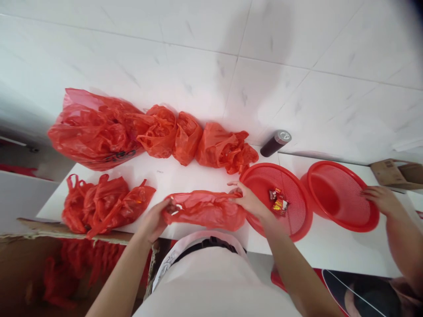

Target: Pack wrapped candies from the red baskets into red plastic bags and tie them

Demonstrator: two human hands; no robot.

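A red plastic bag point(208, 209) is stretched sideways between my two hands, over the front edge of the white table. My left hand point(160, 218) grips its left end, where a small white piece shows by the fingers. My right hand point(246, 198) holds the bag's right end, with some fingers raised. Just right of it, a red mesh basket point(294, 220) holds several small wrapped packets point(279, 203). Tied red bags point(107, 200) lie to the left of my left hand.
Filled red bags point(187, 138) line the wall. A dark bottle point(276, 143) stands behind the baskets. Another person's hand point(380, 198) touches a second red basket point(340, 196); a small cardboard box point(395, 174) is beyond. An open carton point(26, 268) of red bags is at lower left.
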